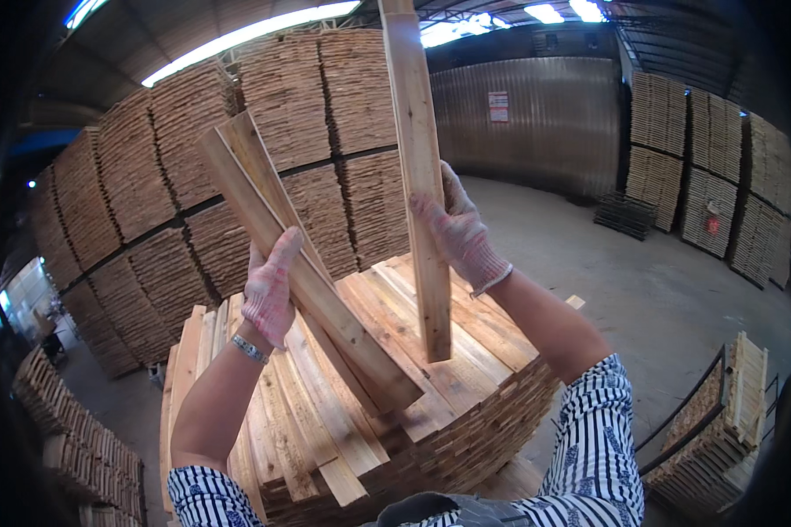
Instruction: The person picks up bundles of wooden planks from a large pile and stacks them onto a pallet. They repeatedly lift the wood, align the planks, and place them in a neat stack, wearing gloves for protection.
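My left hand [271,285], in a white and reddish work glove, is closed around two wooden boards [325,303] that tilt up to the left, one partly behind the other. In my right hand [460,233], gloved the same way, an upright wooden board [420,132] is gripped near its middle; a second edge along its left side suggests another board behind it. The held boards hang over a broad stack of planks [299,413] in front of me. Their lower ends overlap the stack's top layer, and I cannot tell whether they touch it.
Tall stacks of lumber [281,88] rise behind the plank stack. More stacks [716,167] stand far right, near a corrugated metal wall [536,123]. A rack with boards [721,422] is at the lower right, a smaller wood pile [88,448] at the lower left. Concrete floor [545,228] lies between.
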Tool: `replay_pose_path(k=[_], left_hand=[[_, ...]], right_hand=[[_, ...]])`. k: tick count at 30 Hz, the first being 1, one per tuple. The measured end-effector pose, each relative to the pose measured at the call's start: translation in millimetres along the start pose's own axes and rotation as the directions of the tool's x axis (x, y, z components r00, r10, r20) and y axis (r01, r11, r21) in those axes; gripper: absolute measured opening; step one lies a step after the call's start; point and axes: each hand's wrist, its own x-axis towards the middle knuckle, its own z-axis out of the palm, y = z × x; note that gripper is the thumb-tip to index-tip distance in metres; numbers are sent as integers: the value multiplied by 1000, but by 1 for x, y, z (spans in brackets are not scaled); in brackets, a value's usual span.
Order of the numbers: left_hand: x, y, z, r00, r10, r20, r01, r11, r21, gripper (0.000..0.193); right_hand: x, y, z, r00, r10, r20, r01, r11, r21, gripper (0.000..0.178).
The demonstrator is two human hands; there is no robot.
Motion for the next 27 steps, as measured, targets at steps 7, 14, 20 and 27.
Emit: replay_pose_path(k=[7,14,20,27], left_hand=[[-17,-3,-3,999,-21,38,23,999,-29,69],[-17,-5,-11,996,8,89,0,995,-97,77],[-5,-7,-5,992,-1,124,13,996,-93,74],[6,-22,-29,999,-46,-28,45,998,-48,64]], right_hand=[[-32,25,-15,998,-55,-32,49,986,-162,73],[-65,65,-9,991,-130,-16,128,988,-91,65],[-35,39,-7,955,-289,64,293,892,-344,71],[-4,-38,-33,915,399,-64,-126,132,-983,68]])
